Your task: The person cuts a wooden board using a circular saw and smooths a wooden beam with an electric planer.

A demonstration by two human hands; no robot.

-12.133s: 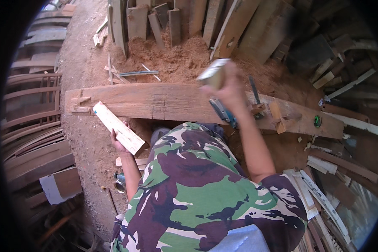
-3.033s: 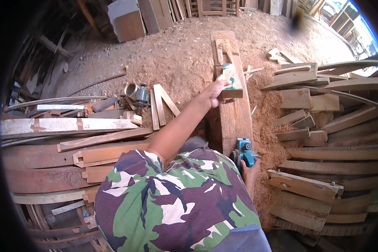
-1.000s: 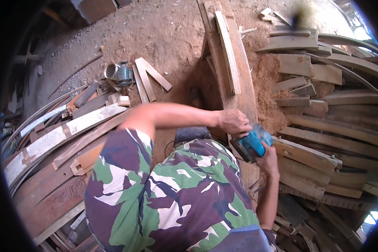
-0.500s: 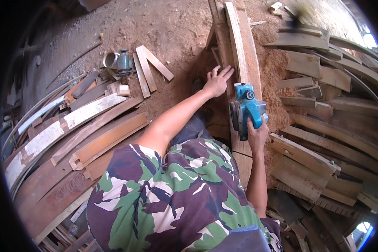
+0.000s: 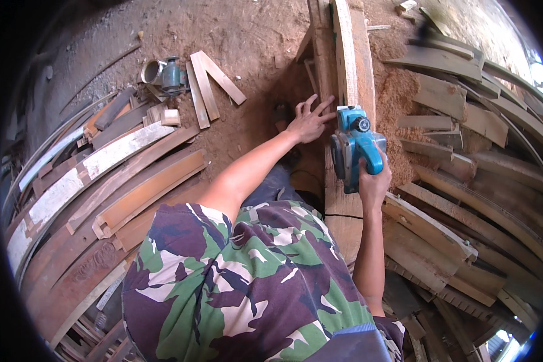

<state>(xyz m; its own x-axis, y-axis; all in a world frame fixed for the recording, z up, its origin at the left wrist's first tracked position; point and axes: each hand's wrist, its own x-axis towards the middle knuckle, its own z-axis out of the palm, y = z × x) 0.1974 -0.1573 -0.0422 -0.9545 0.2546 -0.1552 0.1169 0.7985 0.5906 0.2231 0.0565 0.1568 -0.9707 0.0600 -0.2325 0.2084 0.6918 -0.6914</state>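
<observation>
Right hand grips blue planer on plank.

The blue planer has apparently moved slightly forward along the plank.

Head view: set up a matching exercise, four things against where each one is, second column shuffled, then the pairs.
Things:
1. planer
2. left hand
3. sawdust pile
4. metal can

Places:
A. on the dirt floor at upper left
B. heaped right of the beam
C. fingers spread against the beam's left edge
D. in the right hand, on the beam

Pairs: 1-D, 2-C, 3-B, 4-A
</observation>
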